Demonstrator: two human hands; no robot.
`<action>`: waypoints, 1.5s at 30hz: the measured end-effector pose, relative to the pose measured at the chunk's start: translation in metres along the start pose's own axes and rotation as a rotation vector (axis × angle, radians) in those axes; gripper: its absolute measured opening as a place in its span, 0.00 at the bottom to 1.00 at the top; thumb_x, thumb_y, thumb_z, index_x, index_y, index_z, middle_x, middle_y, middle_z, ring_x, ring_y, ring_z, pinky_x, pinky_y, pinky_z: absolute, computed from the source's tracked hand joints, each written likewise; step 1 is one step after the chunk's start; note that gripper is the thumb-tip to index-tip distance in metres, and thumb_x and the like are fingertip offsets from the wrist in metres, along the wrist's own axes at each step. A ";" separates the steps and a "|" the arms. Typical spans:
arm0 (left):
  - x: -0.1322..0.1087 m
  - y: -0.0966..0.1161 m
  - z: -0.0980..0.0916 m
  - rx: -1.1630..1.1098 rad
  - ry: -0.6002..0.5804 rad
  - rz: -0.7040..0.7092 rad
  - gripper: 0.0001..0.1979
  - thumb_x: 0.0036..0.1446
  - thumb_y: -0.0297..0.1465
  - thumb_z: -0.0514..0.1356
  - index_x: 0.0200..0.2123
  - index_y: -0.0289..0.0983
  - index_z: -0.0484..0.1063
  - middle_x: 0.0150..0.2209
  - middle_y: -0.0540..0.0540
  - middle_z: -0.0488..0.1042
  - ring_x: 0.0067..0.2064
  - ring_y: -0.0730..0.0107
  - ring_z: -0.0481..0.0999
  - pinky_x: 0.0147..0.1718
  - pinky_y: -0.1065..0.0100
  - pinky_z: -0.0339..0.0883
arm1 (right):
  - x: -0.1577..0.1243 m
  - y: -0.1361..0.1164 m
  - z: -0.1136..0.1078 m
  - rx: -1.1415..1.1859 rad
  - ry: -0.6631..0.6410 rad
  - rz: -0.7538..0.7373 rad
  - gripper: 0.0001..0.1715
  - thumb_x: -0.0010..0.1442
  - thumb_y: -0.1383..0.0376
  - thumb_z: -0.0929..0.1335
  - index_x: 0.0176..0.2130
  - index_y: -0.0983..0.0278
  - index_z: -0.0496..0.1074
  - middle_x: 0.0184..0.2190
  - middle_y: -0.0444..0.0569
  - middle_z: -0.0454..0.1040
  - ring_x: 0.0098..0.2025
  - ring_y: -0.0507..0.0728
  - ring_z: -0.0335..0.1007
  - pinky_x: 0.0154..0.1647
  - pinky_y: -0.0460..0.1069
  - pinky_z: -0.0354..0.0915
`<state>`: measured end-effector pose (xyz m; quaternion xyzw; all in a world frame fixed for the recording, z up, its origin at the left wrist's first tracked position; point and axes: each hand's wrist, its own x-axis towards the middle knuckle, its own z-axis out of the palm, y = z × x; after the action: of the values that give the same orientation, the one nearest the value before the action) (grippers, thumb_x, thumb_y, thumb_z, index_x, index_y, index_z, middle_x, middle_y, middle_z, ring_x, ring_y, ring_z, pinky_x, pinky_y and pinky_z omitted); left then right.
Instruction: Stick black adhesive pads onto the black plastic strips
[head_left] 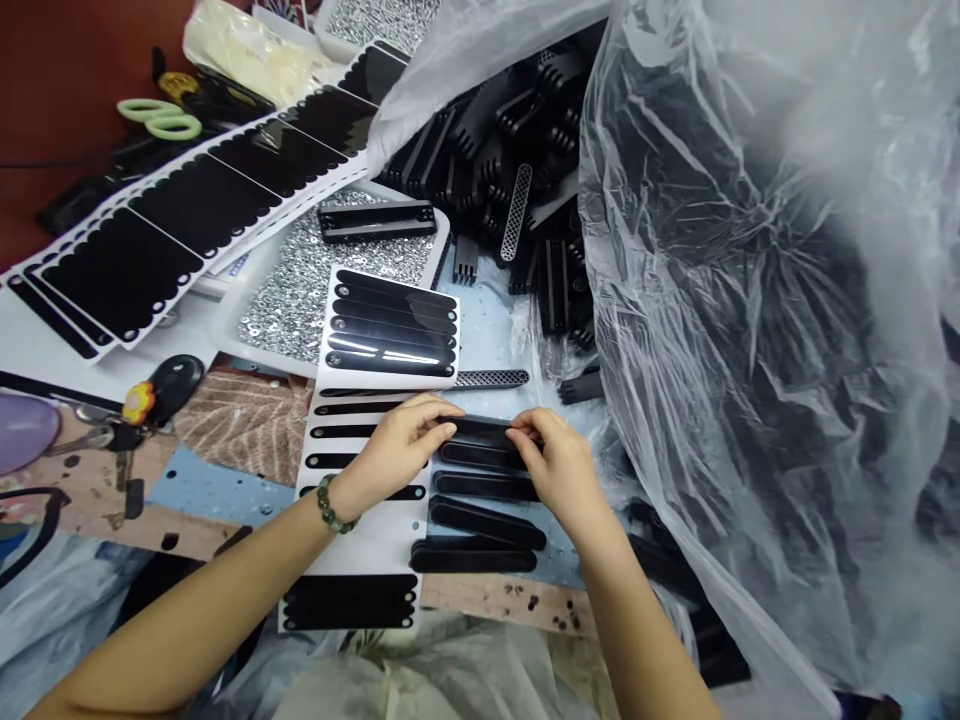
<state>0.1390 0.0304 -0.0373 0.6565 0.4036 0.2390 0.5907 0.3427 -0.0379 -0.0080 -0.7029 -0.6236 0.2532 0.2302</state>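
Between my two hands a slim black bar (484, 430) lies crosswise. My left hand (401, 440), with a green bead bracelet on its wrist, pinches the bar's left end between thumb and fingers. At the other end, the thumb and fingers of my right hand (551, 455) close on it. Several similar black bars with rounded ends (487, 515) lie in a column just below. Under my left forearm is a white backing sheet (367, 545) carrying black round-ended stickers, its upper part folded over. Beyond my fingers lies a bar with a mesh-patterned face (491, 379).
A white tray of small metal parts (281, 290) stands behind the sheet, a black piece on its edge. Clear plastic sheeting (712, 300) covers the right side, beside heaped black parts (487, 150). Sticker sheets (187, 220) and green-handled scissors (161, 118) are at the left.
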 end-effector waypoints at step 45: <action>-0.020 0.017 0.035 0.905 -0.134 0.395 0.26 0.65 0.40 0.49 0.62 0.33 0.57 0.65 0.39 0.56 0.66 0.54 0.52 0.63 0.52 0.49 | 0.004 0.030 -0.012 0.184 0.123 0.179 0.10 0.51 0.65 0.66 0.35 0.64 0.74 0.30 0.48 0.73 0.32 0.55 0.69 0.38 0.52 0.65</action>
<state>0.1600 -0.0057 -0.0238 0.9249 0.2960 0.1046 0.2145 0.3740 -0.0378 -0.0183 -0.7459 -0.5171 0.2854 0.3079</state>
